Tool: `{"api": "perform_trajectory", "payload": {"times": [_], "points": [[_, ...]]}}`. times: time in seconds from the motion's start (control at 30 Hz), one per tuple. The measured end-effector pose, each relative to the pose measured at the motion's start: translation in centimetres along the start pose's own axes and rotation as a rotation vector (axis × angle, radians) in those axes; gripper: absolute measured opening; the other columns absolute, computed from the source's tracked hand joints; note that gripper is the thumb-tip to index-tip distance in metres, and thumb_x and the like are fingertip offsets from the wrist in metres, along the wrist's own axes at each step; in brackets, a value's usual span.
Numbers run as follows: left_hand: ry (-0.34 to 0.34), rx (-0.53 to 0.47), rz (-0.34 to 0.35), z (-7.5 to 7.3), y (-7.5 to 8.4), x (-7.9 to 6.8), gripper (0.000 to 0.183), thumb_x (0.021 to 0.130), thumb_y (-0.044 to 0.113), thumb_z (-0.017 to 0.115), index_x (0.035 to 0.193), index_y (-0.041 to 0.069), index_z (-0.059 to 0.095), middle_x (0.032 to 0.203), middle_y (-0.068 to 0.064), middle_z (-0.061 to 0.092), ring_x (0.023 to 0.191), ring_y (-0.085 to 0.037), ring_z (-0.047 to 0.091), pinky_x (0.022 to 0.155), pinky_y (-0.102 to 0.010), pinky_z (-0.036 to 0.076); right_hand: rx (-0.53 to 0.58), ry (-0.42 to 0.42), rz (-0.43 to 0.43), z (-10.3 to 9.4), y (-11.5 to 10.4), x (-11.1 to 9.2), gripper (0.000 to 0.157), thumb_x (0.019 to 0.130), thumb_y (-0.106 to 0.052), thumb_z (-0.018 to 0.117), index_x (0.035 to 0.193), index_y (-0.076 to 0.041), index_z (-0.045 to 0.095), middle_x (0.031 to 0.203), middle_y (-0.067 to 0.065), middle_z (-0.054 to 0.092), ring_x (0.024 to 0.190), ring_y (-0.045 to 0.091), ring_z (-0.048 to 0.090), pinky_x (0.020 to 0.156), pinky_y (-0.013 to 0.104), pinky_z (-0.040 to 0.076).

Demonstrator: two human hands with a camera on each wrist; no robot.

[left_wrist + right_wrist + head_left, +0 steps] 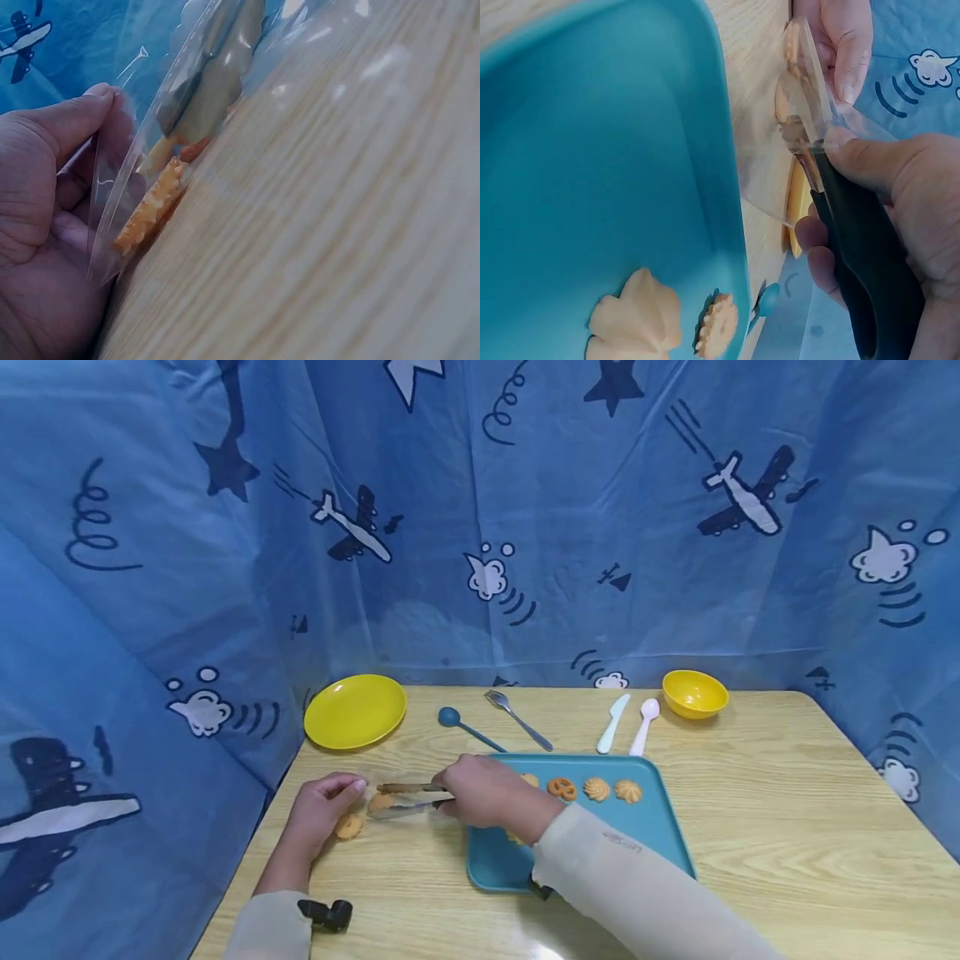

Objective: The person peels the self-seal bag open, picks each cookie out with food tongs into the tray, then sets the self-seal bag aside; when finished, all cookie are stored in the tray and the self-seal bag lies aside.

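Note:
With thumb and fingers, my left hand (pixel 322 806) pinches the edge of a clear plastic bag (pixel 105 195) at the left of the table. Cookies (pixel 348 826) lie inside it; a ridged golden cookie (pixel 154 210) shows through the film. My right hand (pixel 480 789) grips black-handled metal tongs (pixel 862 255), which point left. Their tips reach into the bag around a cookie (pixel 380 802). I cannot tell whether they clamp it. Under my right forearm sits a teal tray (pixel 660 822) bearing several cookies (pixel 597 789) and a pretzel-shaped one (pixel 562 789).
A yellow plate (pixel 356 712) stands at the back left. Behind the tray lie a dark blue spoon (pixel 448 717), a fork (pixel 517 718), a pale knife (pixel 613 724) and a pink spoon (pixel 647 724). A yellow bowl (pixel 695 695) stands back right, before the blue curtain (pixel 525 610).

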State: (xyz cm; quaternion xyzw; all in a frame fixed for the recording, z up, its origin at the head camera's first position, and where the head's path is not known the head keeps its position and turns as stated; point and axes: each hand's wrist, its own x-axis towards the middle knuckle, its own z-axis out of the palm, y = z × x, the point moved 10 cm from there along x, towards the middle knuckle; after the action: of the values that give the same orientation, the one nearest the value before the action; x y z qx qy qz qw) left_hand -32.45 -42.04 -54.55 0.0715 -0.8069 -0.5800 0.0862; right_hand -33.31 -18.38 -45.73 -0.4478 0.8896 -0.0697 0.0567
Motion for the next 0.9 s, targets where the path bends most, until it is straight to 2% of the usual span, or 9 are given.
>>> {"api": "perform_trajectory", "payload": {"times": [0.2,0.33,0.43,0.53,0.57,0.7,0.8,0.87,0.9], "points": [[0.019,0.010,-0.007,0.1,-0.2,0.1,0.035,0.095,0.031,0.074,0.115,0.002,0.075,0.105,0.004,0.076,0.097,-0.002,0.065,0.084,-0.019,0.053,0.020,-0.003,0.019,-0.3,0.9,-1.0,0.033,0.097,-0.032,0.071,0.129,-0.020,0.071,0.100,-0.004,0.077,0.063,0.004,0.056,0.064,0.025,0.050],[0.025,0.038,-0.014,0.0,-0.3,0.1,0.036,0.095,0.033,0.074,0.116,0.004,0.076,0.109,-0.001,0.076,0.098,-0.002,0.065,0.086,-0.018,0.052,0.043,0.001,0.020,-1.0,1.8,-2.7,0.036,0.098,-0.034,0.071,0.131,-0.020,0.069,0.090,-0.005,0.075,0.063,0.003,0.056,0.066,0.026,0.052],[0.023,0.052,-0.027,0.0,-0.4,0.1,0.036,0.095,0.033,0.074,0.117,0.005,0.076,0.112,-0.003,0.076,0.099,-0.001,0.064,0.087,-0.018,0.051,0.072,-0.003,0.024,-1.7,2.5,-4.4,0.040,0.098,-0.036,0.070,0.135,-0.019,0.067,0.093,-0.007,0.075,0.063,0.000,0.056,0.069,0.026,0.052],[0.016,0.051,-0.047,0.0,-0.6,-0.1,0.035,0.096,0.032,0.073,0.117,0.005,0.076,0.113,-0.003,0.076,0.099,-0.001,0.064,0.087,-0.017,0.051,0.101,-0.010,0.041,-2.7,3.6,-6.6,0.043,0.099,-0.037,0.068,0.138,-0.018,0.065,0.089,-0.008,0.073,0.056,0.000,0.054,0.066,0.026,0.051],[0.013,0.046,-0.052,0.0,-0.6,-0.1,0.035,0.096,0.032,0.073,0.117,0.004,0.075,0.113,-0.003,0.076,0.099,-0.002,0.064,0.086,-0.017,0.051,0.099,0.001,0.046,-3.1,4.0,-7.5,0.044,0.099,-0.037,0.068,0.138,-0.018,0.065,0.091,-0.009,0.074,0.055,-0.001,0.054,0.065,0.025,0.050],[0.006,0.040,-0.053,0.1,-0.3,-0.3,0.035,0.096,0.032,0.073,0.117,0.004,0.075,0.113,-0.004,0.075,0.100,-0.002,0.064,0.087,-0.017,0.051,0.065,0.073,0.055,-4.9,5.9,-11.5,0.042,0.097,-0.032,0.072,0.136,-0.018,0.067,0.079,-0.010,0.070,0.048,0.000,0.048,0.054,0.023,0.044],[0.001,0.047,-0.045,0.2,0.1,-0.3,0.033,0.096,0.031,0.072,0.117,0.005,0.076,0.115,-0.006,0.075,0.100,-0.002,0.064,0.088,-0.017,0.050,0.023,0.135,0.090,-6.0,7.8,-14.9,0.040,0.093,-0.029,0.076,0.131,-0.020,0.070,0.089,-0.011,0.074,0.055,-0.003,0.051,0.053,0.022,0.045],[-0.003,0.055,-0.044,0.3,0.2,-0.3,0.033,0.097,0.031,0.072,0.116,0.005,0.076,0.116,-0.007,0.074,0.101,-0.003,0.064,0.089,-0.017,0.050,0.012,0.155,0.124,-6.4,9.2,-17.0,0.040,0.091,-0.028,0.078,0.130,-0.021,0.071,0.100,-0.010,0.076,0.063,-0.005,0.056,0.058,0.022,0.049],[-0.006,0.054,-0.046,0.3,0.2,-0.3,0.033,0.097,0.031,0.072,0.116,0.005,0.076,0.117,-0.008,0.074,0.101,-0.004,0.064,0.089,-0.018,0.050,0.012,0.154,0.143,-6.5,9.9,-18.0,0.040,0.091,-0.028,0.078,0.130,-0.020,0.071,0.096,-0.011,0.076,0.063,-0.005,0.056,0.058,0.022,0.049]]}}
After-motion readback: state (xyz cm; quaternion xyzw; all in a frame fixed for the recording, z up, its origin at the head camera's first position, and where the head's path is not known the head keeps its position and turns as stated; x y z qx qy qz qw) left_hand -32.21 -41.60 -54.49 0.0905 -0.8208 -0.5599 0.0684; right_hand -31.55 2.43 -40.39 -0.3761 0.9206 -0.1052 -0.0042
